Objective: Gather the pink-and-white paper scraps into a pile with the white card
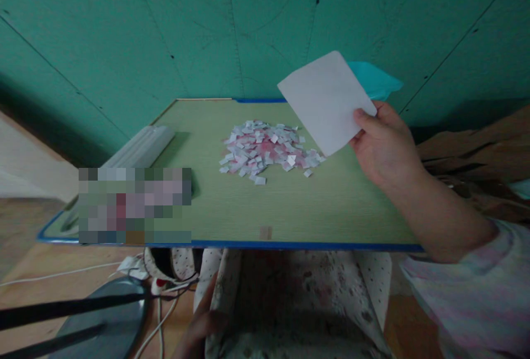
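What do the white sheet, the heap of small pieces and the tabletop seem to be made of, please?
White sheet: probably matt paper or thin card; it looks flat though gripped only near one corner.
Heap of small pieces: likely matt paper, being thin, flat, straight-edged scraps, some pinkish.
Tabletop: perhaps laminate or a textured covering, with a dull, finely streaked surface; the material is uncertain.

A pile of paper scraps (pixel 265 149) lies around the middle of the surface (pixel 223 215), with the wall (pixel 199 27) behind the far edge. The right hand (pixel 383 146) holds a card (pixel 327 102) over the right side. A bundle (pixel 144 146) lies along the left edge. Before the near edge, the left hand (pixel 207 326) is left of the lap (pixel 298 304), with cables (pixel 160 320) farther left.
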The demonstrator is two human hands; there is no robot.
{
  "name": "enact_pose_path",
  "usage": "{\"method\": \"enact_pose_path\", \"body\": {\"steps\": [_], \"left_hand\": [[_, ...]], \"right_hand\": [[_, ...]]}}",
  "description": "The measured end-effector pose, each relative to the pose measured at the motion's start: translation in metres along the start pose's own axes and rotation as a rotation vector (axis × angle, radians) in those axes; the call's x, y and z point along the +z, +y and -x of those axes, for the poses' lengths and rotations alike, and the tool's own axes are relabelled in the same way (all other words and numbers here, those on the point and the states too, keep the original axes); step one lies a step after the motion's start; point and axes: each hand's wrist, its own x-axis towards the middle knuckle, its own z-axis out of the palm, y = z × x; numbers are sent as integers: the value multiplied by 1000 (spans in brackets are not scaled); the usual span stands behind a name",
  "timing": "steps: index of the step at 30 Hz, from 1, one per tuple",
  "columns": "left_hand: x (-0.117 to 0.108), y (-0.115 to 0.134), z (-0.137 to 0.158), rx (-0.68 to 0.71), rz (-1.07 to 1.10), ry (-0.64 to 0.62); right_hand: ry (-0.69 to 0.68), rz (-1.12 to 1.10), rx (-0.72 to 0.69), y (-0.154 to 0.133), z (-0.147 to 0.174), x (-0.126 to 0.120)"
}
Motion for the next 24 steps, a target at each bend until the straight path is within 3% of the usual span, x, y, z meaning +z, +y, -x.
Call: {"method": "enact_pose_path", "body": {"steps": [4,13,24], "left_hand": [[1,-7,1,72,-32,59],[1,1,-2,26,-106,58],[2,-14,-4,178,-94,60]], "right_hand": [[1,9,57,1,1,1],[-11,100,189,-1,6,2],[-340,423,231,4,15,4]]}}
